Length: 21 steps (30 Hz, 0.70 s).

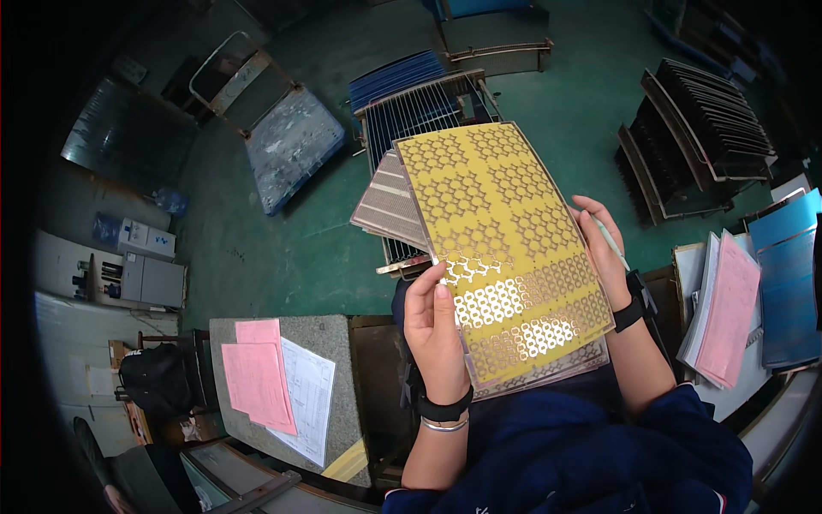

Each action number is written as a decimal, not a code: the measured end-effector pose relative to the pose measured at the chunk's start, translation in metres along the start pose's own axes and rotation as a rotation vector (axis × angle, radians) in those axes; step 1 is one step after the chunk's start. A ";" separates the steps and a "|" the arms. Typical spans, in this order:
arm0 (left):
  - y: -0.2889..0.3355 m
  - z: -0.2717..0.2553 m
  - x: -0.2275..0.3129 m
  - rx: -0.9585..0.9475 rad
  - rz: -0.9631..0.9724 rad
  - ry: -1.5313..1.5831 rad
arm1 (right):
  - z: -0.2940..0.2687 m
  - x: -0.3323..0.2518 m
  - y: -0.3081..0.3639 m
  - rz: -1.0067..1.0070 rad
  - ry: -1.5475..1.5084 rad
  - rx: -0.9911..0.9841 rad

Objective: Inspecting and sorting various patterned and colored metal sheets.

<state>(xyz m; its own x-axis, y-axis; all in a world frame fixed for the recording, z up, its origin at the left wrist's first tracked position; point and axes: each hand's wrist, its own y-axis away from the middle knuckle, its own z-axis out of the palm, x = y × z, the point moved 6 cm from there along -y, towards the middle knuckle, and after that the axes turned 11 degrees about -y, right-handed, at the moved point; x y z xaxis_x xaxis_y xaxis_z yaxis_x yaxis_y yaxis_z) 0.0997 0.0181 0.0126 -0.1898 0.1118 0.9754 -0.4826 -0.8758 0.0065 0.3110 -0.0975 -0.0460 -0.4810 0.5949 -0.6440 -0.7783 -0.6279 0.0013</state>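
Note:
A large yellow circuit board panel (505, 201) with rows of ring-shaped metal patterns is held up in front of me, tilted. My left hand (435, 334) grips its left edge, thumb on the face. At the opposite edge, my right hand (606, 253) is closed around the side and also holds a pale green pen (610, 242). Light glints off the patterns in the panel's lower part. Behind it, a greyish striped panel (390, 204) sticks out at the left. Another patterned sheet (548, 374) shows below its lower edge, over my lap.
Beyond the panels stands a wire rack (411, 116). A flat trolley (295, 141) is at far left, a dark slotted rack (702, 133) at far right. Pink papers (261, 381) and a white sheet (310, 398) lie on a grey table (342, 343); more pink papers (726, 313) lie right.

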 end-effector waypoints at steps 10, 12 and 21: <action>-0.001 -0.002 -0.005 -0.005 -0.008 -0.003 | 0.003 -0.001 0.000 -0.006 0.051 0.051; 0.000 0.000 -0.001 -0.007 -0.033 -0.009 | 0.004 -0.004 0.000 -0.022 0.106 0.082; 0.012 0.013 -0.023 -0.177 -0.360 0.280 | 0.011 -0.021 -0.006 -0.086 0.424 -0.016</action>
<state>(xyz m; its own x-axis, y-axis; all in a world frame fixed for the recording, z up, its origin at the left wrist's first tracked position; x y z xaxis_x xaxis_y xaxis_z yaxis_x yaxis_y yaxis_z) 0.1096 -0.0008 -0.0072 -0.1949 0.5366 0.8210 -0.6934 -0.6674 0.2716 0.3215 -0.1012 -0.0242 -0.2038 0.3890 -0.8984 -0.8003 -0.5948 -0.0759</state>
